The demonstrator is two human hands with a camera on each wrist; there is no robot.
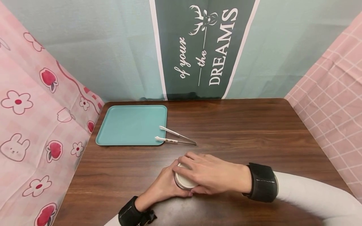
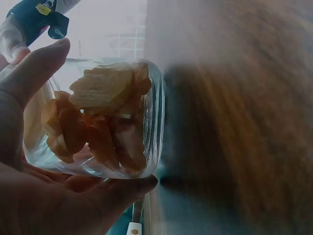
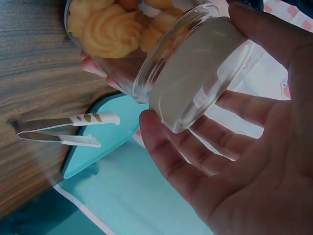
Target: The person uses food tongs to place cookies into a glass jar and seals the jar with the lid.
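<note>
Near the front edge of the wooden table (image 1: 254,125), both hands meet on a clear glass jar (image 2: 98,122). It's round w/ smooth walls, filled w/ pale swirled cookies (image 3: 112,32) w/ a ridged, piped look. Left hand (image 1: 164,186) wraps the jar's body, thumb and fingers curled round the glass. Right hand (image 1: 209,175) sits over the white lid (image 3: 200,73), fingers bent loosely about its rim; how firmly it grips can't be told, prob. light contact only. Jar's long axis runs up from the tabletop, lid end uppermost, maybe tilted a bit toward the left hand.

Behind, on the dark green banner (image 1: 203,47), white script reads "of your", "the", "DREAMS", w/ a deer head drawn above. Flat teal tray (image 1: 130,125) w/ rounded corners lies back left; slim metal tongs (image 1: 175,138) w/ white tips rest w/ those tips on its near right corner, joined end pointing right.
</note>
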